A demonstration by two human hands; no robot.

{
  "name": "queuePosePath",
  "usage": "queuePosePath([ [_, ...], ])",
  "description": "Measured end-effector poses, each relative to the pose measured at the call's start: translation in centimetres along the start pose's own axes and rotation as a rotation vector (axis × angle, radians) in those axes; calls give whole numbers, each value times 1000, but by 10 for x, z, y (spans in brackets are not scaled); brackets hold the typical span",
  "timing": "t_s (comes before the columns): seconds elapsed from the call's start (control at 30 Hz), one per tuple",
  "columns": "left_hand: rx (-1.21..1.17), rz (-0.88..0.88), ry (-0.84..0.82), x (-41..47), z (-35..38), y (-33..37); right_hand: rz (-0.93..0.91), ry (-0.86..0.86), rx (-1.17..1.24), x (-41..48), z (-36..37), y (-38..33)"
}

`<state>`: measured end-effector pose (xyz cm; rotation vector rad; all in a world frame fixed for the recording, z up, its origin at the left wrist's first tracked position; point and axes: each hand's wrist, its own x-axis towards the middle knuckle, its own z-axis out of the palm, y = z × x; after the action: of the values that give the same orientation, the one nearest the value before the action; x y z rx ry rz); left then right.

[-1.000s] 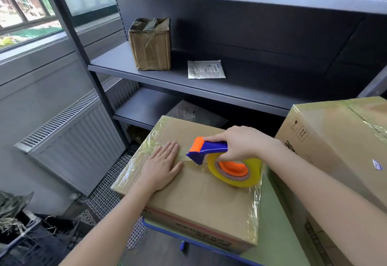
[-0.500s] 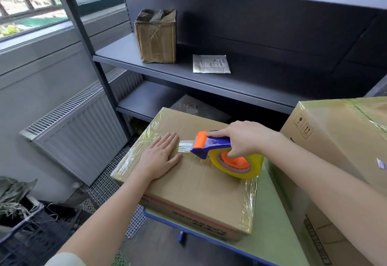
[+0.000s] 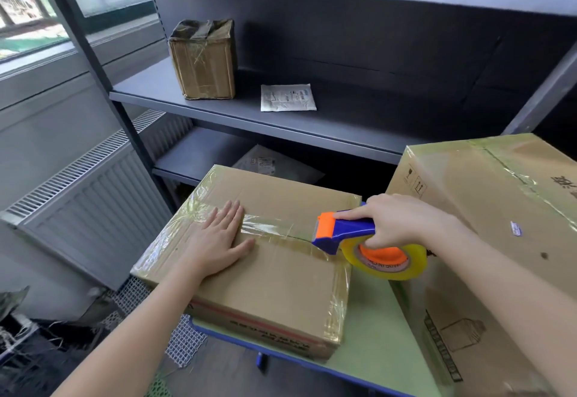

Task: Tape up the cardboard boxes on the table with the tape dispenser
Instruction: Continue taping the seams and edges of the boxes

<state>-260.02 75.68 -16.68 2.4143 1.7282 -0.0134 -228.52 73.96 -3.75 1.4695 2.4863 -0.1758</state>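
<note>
My left hand (image 3: 218, 240) lies flat, fingers straight, on the flat brown cardboard box (image 3: 281, 290), pinning the clear tape strip (image 3: 274, 230). My right hand (image 3: 396, 224) is wrapped round the blue-and-orange tape dispenser (image 3: 343, 232) at that box's right edge. It's a tight spot, with the tall cardboard box (image 3: 487, 209) just beside it on the green table (image 3: 374, 340).

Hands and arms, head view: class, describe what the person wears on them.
The left hand and right hand have no gloves; no rings or watch show. The left forearm and right forearm are bare, with no sleeve in view.
</note>
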Motion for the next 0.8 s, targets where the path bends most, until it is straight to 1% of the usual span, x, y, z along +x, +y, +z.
queuePosePath([
  [0.17, 6, 147, 23, 9, 7, 63, -19, -3, 12, 3, 4, 1],
  [0.27, 17, 154, 30, 11, 16, 92, -19, 11, -19, 4, 4, 0],
  [0.4, 69, 149, 47, 10, 19, 86, -6, -3, -13, 6, 5, -2],
  [0.57, 61, 178, 37, 10, 16, 76, 12, -7, -4, 7, 4, -9],
  [0.8, 44, 209, 35, 2, 8, 37, 9, 16, -18, 23, 1, -38],
])
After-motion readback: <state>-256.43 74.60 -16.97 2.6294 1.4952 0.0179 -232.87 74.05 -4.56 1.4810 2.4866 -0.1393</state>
